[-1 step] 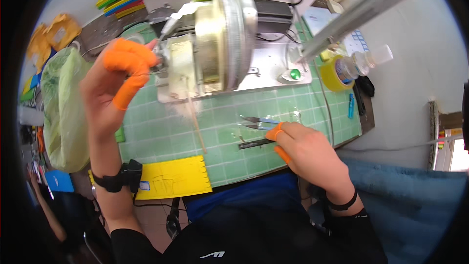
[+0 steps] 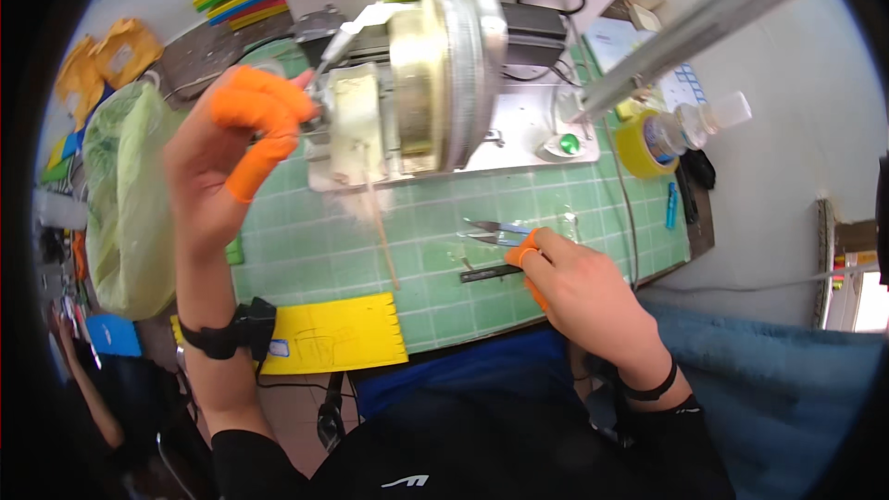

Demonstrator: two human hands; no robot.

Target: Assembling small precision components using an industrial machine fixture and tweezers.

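Observation:
My left hand (image 2: 227, 143), with orange finger covers, is bent at the left end of a bench machine with a wide pale wheel (image 2: 417, 83). Its fingers close around a small metal part (image 2: 317, 120) that they mostly hide. On the green gridded mat, my right hand (image 2: 583, 287) also wears orange covers. Its thumb and fingers pinch the blue handles of thread snips (image 2: 500, 229), whose blades point left. A thin black tool (image 2: 489, 273) lies just below the snips, one end under the fingers. Pale dust and a thin stick (image 2: 381, 231) lie in front of the machine.
A yellow card (image 2: 338, 333) sits at the near edge of the mat (image 2: 444, 315). To the left hangs a pale green plastic bag (image 2: 125, 213). Yellow tape (image 2: 644, 143) and a clear bottle (image 2: 685, 125) stand at right, under a slanting metal bar (image 2: 694, 32). Another person's arm (image 2: 93, 389) shows far left.
The whole view has shifted slightly, so everything appears a little farther right. Both hands keep their places against the machine and the snips.

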